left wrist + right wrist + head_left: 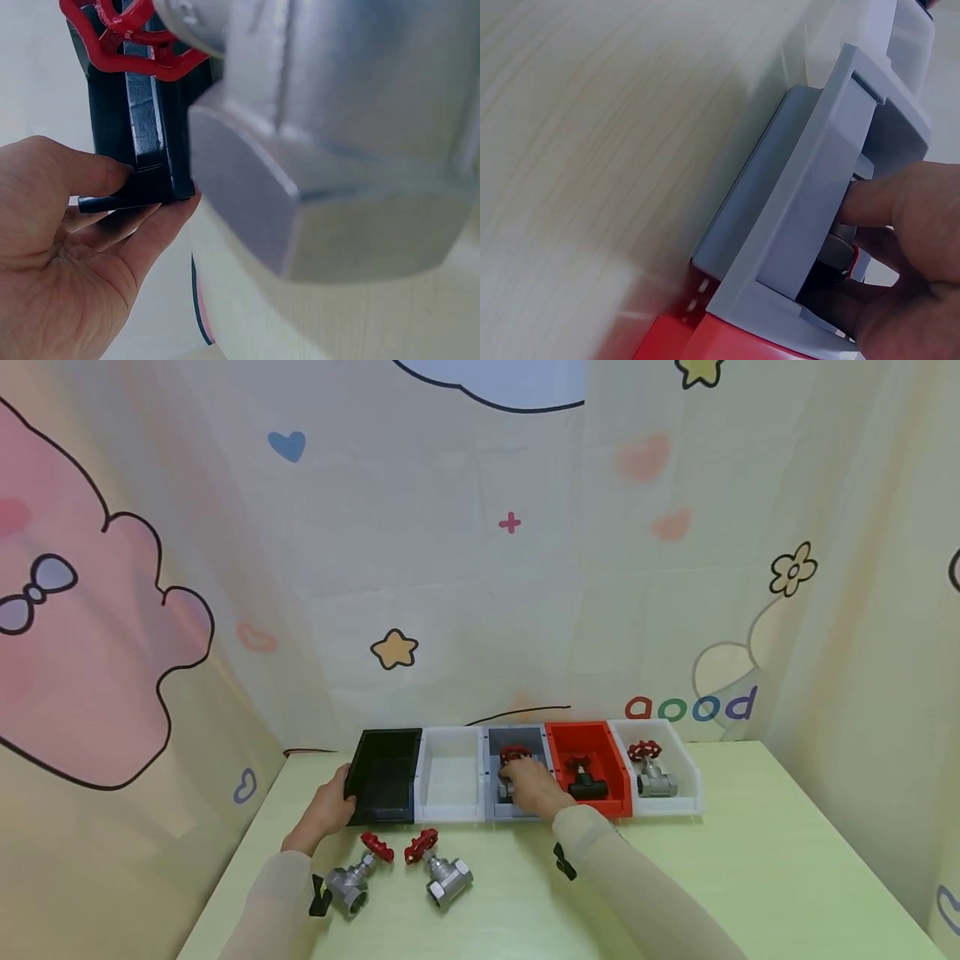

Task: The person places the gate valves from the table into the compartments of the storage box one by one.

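In the head view my left hand [327, 808] grips the left wall of the black bin [384, 777]; in the left wrist view the thumb of that hand [82, 225] lies on the bin's rim, with fingers beneath. My right hand [534, 787] reaches into the grey bin [517, 814], its fingers round a metal valve [505, 791] with a red handwheel [514, 753]. The right wrist view shows the right hand [907, 255] inside the grey bin, its fingertips partly hidden. Two valves [348, 887] [448, 880] with red handwheels lie on the table before the bins.
Between the black and grey bins stands a white bin [452, 777]. Right of the grey one, a red bin [617, 777] holds a dark valve [588, 787], and another white bin [693, 781] holds a silver valve [656, 782]. A patterned curtain hangs behind.
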A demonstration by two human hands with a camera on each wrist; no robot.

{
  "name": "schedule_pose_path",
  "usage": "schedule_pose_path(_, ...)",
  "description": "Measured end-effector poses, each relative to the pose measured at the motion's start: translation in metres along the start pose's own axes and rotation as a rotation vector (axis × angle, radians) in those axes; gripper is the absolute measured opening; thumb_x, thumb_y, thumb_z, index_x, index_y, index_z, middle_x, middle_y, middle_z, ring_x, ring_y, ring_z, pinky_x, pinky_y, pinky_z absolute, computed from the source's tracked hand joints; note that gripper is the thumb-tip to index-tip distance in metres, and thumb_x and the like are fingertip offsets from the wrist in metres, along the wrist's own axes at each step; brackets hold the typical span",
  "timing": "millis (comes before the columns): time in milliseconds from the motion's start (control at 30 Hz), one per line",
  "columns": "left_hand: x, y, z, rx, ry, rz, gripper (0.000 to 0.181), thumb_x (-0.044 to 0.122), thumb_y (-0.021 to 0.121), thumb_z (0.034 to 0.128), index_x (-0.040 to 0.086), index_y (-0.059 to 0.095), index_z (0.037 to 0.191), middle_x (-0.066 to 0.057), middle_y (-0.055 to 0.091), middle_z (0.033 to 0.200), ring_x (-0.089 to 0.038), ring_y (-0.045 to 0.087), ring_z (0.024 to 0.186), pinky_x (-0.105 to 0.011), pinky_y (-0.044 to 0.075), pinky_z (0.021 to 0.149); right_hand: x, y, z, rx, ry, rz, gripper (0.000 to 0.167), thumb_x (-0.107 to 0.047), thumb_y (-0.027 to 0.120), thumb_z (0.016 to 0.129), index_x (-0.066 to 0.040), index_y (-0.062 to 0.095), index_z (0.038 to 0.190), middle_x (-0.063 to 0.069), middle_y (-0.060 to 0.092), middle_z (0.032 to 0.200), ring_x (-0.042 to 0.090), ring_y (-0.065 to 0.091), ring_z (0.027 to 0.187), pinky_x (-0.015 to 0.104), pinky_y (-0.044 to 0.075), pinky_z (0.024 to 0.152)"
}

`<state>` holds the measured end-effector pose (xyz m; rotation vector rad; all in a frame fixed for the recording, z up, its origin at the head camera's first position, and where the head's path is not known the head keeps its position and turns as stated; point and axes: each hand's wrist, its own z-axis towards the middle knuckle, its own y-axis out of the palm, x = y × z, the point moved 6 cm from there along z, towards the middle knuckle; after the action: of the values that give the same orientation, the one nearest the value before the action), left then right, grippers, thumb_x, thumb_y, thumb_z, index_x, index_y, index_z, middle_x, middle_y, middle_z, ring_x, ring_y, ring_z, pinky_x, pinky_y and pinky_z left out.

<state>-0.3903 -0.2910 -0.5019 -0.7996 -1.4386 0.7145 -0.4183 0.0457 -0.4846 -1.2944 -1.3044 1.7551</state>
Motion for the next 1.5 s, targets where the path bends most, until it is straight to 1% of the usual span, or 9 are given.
schedule_pose_path(200, -0.003, 0.000, 0.002, 0.015, 0.005, 0.009, 0.067, 0.006, 0.048, 0.0968, -0.007, 0.015, 0.153, -0.040, 0.050, 0.133, -0.037, 0.062, 0.101, -0.040, 0.048, 0.073, -0.002, -0.003, 0.000, -0.021, -0.006, 0.009, 0.040, 0.004, 0.068, 0.085, -0.010, 0.070, 0.123, 0.008, 0.069, 0.122, 0.027, 0.060, 0.114, 0.047, 0.048, 0.102)
schedule_pose_path(333, -0.003, 0.000, 0.002, 0.015, 0.006, 0.007, 0.067, 0.006, 0.048, 0.0967, -0.006, 0.014, 0.153, -0.040, 0.050, 0.134, -0.038, 0.062, 0.101, -0.042, 0.048, 0.074, -0.004, -0.005, 0.002, -0.037, -0.031, -0.014, 0.036, 0.004, 0.067, 0.086, -0.010, 0.071, 0.119, 0.007, 0.070, 0.117, 0.024, 0.063, 0.106, 0.045, 0.050, 0.099)
schedule_pose_path(500, 0.001, 0.000, 0.000, 0.021, 0.020, 0.004, 0.065, 0.006, 0.047, 0.0967, -0.008, 0.016, 0.152, -0.041, 0.047, 0.136, -0.047, 0.058, 0.114, -0.052, 0.049, 0.088, -0.004, -0.004, 0.005, -0.051, -0.064, -0.070, 0.032, 0.006, 0.066, 0.085, -0.008, 0.073, 0.113, 0.007, 0.072, 0.107, 0.021, 0.062, 0.093, 0.043, 0.053, 0.094)
schedule_pose_path(633, 0.003, -0.001, -0.001, 0.033, 0.032, 0.006, 0.064, 0.007, 0.046, 0.0965, -0.008, 0.016, 0.152, -0.041, 0.047, 0.136, -0.050, 0.054, 0.120, -0.056, 0.046, 0.094, -0.004, -0.002, 0.007, -0.056, -0.079, -0.095, 0.030, 0.005, 0.067, 0.086, -0.008, 0.072, 0.112, 0.007, 0.071, 0.104, 0.022, 0.062, 0.093, 0.043, 0.052, 0.094)
schedule_pose_path(800, 0.002, -0.001, -0.002, 0.031, 0.028, 0.009, 0.064, 0.006, 0.046, 0.0964, -0.008, 0.016, 0.152, -0.041, 0.047, 0.136, -0.050, 0.054, 0.120, -0.056, 0.047, 0.093, -0.003, -0.001, 0.007, -0.073, -0.075, -0.101, 0.032, 0.002, 0.068, 0.087, -0.008, 0.070, 0.117, 0.008, 0.069, 0.113, 0.025, 0.062, 0.104, 0.045, 0.049, 0.100)
schedule_pose_path(1000, 0.002, -0.001, 0.000, 0.033, 0.033, 0.011, 0.064, 0.006, 0.046, 0.0965, -0.008, 0.016, 0.151, -0.041, 0.047, 0.136, -0.050, 0.054, 0.120, -0.056, 0.047, 0.093, -0.002, 0.000, 0.007, -0.080, -0.089, -0.101, 0.030, 0.001, 0.067, 0.088, -0.008, 0.070, 0.117, 0.008, 0.071, 0.109, 0.022, 0.064, 0.094, 0.044, 0.053, 0.094)
schedule_pose_path(1133, 0.001, 0.000, 0.000, 0.029, 0.028, 0.014, 0.065, 0.007, 0.046, 0.0966, -0.008, 0.016, 0.152, -0.041, 0.047, 0.136, -0.050, 0.055, 0.119, -0.055, 0.048, 0.092, -0.002, 0.001, 0.007, -0.103, -0.070, -0.102, 0.031, 0.000, 0.067, 0.088, -0.011, 0.070, 0.117, 0.007, 0.072, 0.108, 0.021, 0.065, 0.089, 0.044, 0.054, 0.092)
schedule_pose_path(1300, 0.001, 0.000, -0.001, 0.026, 0.028, 0.022, 0.065, 0.007, 0.047, 0.0964, -0.009, 0.015, 0.152, -0.041, 0.049, 0.133, -0.049, 0.057, 0.115, -0.052, 0.049, 0.087, -0.005, -0.001, 0.004, -0.122, -0.072, -0.111, 0.033, -0.002, 0.067, 0.089, -0.012, 0.070, 0.120, 0.007, 0.072, 0.112, 0.020, 0.066, 0.091, 0.044, 0.054, 0.093)
schedule_pose_path(1500, 0.002, 0.000, -0.001, 0.025, 0.031, 0.025, 0.065, 0.006, 0.047, 0.0956, -0.009, 0.016, 0.151, -0.041, 0.050, 0.132, -0.049, 0.058, 0.114, -0.052, 0.050, 0.085, -0.012, -0.008, 0.000, -0.105, -0.097, -0.109, 0.038, -0.002, 0.067, 0.089, -0.010, 0.067, 0.126, 0.009, 0.069, 0.123, 0.024, 0.067, 0.106, 0.044, 0.052, 0.096)
